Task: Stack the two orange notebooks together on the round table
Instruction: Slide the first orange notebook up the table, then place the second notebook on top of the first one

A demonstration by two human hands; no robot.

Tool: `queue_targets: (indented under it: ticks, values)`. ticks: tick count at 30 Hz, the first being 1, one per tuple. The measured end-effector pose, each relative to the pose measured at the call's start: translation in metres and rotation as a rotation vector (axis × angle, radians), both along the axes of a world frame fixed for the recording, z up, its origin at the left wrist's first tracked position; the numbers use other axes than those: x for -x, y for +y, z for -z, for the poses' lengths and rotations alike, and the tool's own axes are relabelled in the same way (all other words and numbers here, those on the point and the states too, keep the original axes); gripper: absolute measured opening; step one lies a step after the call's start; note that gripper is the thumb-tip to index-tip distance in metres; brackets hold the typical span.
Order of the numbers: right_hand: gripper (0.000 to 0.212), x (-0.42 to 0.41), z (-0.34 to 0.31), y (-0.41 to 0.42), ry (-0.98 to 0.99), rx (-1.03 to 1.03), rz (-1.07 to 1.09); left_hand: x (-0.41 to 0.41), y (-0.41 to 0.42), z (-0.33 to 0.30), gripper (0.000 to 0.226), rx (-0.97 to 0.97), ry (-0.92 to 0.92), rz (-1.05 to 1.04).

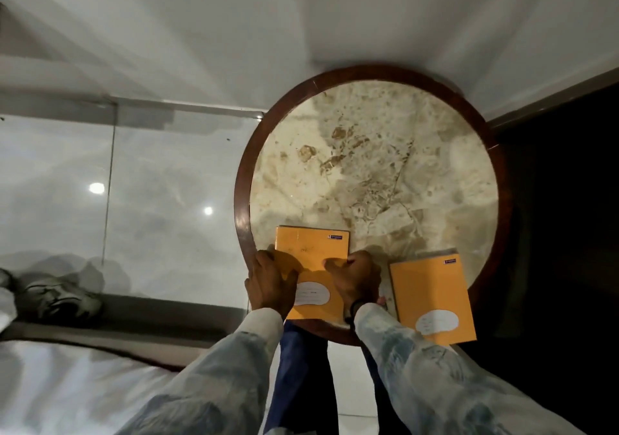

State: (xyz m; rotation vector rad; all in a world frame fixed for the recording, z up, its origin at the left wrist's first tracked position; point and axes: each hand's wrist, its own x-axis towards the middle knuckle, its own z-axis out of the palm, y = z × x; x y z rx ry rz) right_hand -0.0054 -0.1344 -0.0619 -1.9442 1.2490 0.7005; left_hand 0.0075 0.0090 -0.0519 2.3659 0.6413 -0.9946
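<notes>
Two orange notebooks with white label patches lie on the near part of the round marble table, which has a dark wooden rim. The left notebook sits at the near left edge. My left hand grips its left side and my right hand grips its right side, thumbs on the cover. The second notebook lies apart to the right, untouched, its near corner hanging over the table's rim.
A white bed fills the lower left. Shoes lie on the glossy tiled floor to the left. A white wall stands behind the table, and a dark area lies to its right.
</notes>
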Motion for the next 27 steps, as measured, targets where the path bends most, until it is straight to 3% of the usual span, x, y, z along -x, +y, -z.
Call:
queue_targets:
  ticks: [5,8,15,22,27]
  values:
    - [0.042,-0.072,-0.005,-0.015,-0.144,-0.058,0.072,-0.07,-0.003,-0.009,0.059,0.098,-0.1,-0.101]
    - [0.041,-0.13,-0.005,-0.041,-0.218,-0.035,0.132,-0.137,-0.025,-0.009,0.047,0.182,-0.149,-0.109]
    - [0.045,-0.215,0.019,-0.104,-0.323,0.08,0.133,-0.226,-0.087,0.031,0.067,0.113,-0.273,0.107]
    - [0.039,-0.191,0.013,-0.129,-0.294,0.015,0.082,-0.213,-0.1,0.026,0.062,-0.134,-0.431,0.292]
    - [0.041,-0.095,-0.023,-0.154,-0.197,0.091,-0.06,-0.116,-0.127,-0.001,0.044,0.035,-0.333,0.19]
